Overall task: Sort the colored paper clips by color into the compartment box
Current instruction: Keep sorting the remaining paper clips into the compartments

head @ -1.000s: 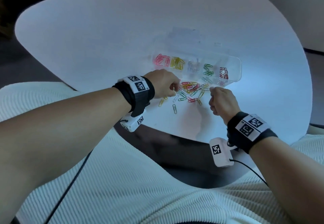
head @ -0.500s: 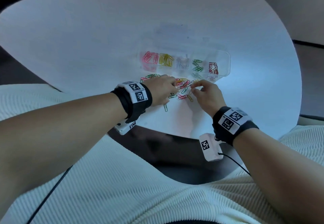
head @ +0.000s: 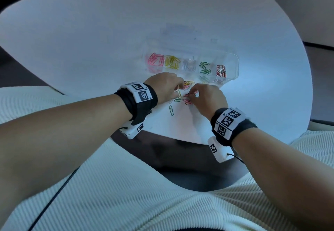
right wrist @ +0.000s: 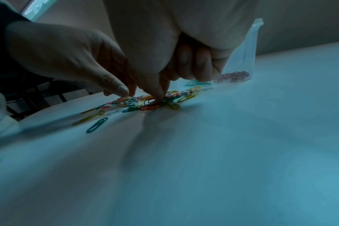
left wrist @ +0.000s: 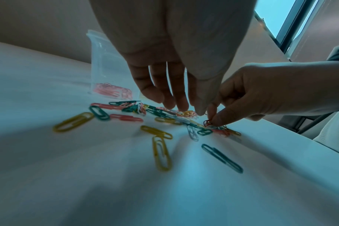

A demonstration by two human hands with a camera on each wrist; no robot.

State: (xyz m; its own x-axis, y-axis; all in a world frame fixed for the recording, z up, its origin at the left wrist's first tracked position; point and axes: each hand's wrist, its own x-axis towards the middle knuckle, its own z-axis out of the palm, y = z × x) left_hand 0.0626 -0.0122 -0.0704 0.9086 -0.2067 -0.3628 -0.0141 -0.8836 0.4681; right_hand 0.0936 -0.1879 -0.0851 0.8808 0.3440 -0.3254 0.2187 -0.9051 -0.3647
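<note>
A clear compartment box (head: 235, 58) lies on the white table (head: 90, 41); from left to right it holds pink, yellow, pale, green and red clips. Just in front of it is a loose pile of mixed paper clips (head: 187, 86). My left hand (head: 178, 90) hangs over the pile's left side, and its straight fingers (left wrist: 176, 105) touch the clips. My right hand (head: 194, 93) reaches in from the right. Its thumb and forefinger pinch a dark red clip (left wrist: 207, 122) at the pile's near edge, and the other fingers are curled (right wrist: 201, 68).
A single green clip (head: 171, 110) lies nearest me, with yellow clips (left wrist: 161, 154) to its left. The table's front edge (head: 171, 136) runs just behind my wrists. Beyond the box is bare tabletop. My lap in white ribbed cloth is below.
My right hand has moved forward and left from beside the pile into it and now pinches a red clip. My left hand has stayed on the pile.
</note>
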